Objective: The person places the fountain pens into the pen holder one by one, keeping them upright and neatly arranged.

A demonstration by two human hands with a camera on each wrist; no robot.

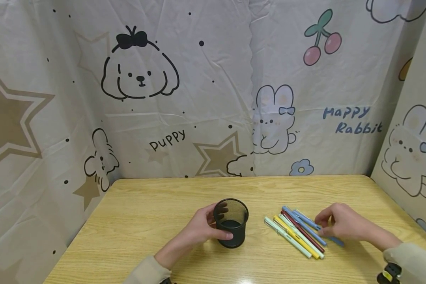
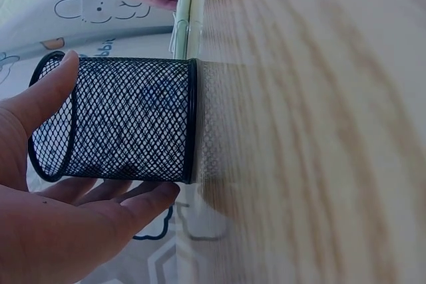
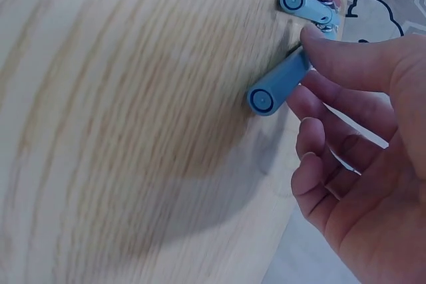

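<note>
My left hand (image 1: 200,227) holds a black mesh pen cup (image 1: 237,238) that stands upright on the table, its thumb on the near side and its fingers round the far side. No pens show inside the cup. To the right, my right hand (image 1: 346,224) pinches a blue pen (image 3: 278,86) between thumb and fingers, at the right edge of a row of pens. Beside it lie another blue pen (image 1: 309,228), a dark red pen (image 1: 301,230), a yellow pen (image 1: 296,237) and light green pens (image 1: 287,237), all slanting the same way.
The wooden table (image 1: 145,205) has its far edge against a pale cloth backdrop (image 1: 213,98) printed with cartoon animals, stars and cherries. A similar cloth hangs at each side. A dark band shows at the right sleeve (image 1: 408,256).
</note>
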